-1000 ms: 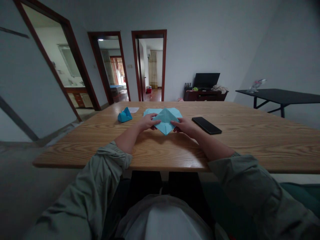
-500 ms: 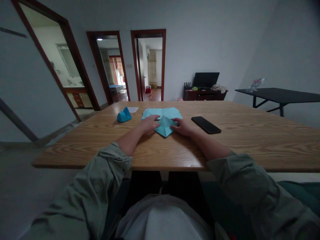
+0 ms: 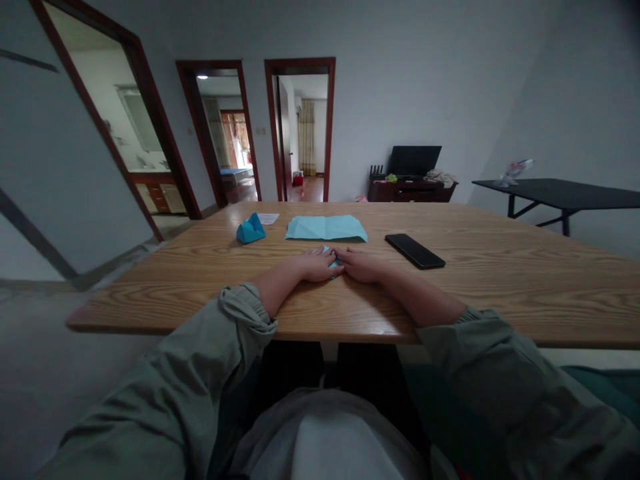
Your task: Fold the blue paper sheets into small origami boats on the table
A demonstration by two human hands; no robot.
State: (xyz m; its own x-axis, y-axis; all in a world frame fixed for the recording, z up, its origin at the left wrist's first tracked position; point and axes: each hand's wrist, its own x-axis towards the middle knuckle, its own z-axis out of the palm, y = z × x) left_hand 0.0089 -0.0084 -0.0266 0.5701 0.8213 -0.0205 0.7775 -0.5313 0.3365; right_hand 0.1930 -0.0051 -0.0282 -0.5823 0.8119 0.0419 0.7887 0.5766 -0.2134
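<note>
A folded piece of light blue paper (image 3: 335, 263) lies on the table, mostly hidden under my two hands; only a narrow strip shows between them. My left hand (image 3: 317, 265) rests flat on its left part, fingers stretched out. From the right, my right hand (image 3: 361, 265) lies flat over the other part, its fingertips meeting the left hand's fingers. Just beyond them is a flat light blue sheet (image 3: 326, 228) with a crease down its middle. To the left sits a darker blue folded paper shape (image 3: 251, 229).
The wooden table (image 3: 200, 293) has rounded corners. On the right lies a black phone (image 3: 415, 251), and a small white paper (image 3: 269, 219) is behind the blue shape. A black table (image 3: 570, 192) stands farther right, and a TV (image 3: 415, 161) is against the wall.
Both hands have moved inward and slightly nearer, from the sides of the folded paper to flat on top of it. The paper's upright point no longer shows.
</note>
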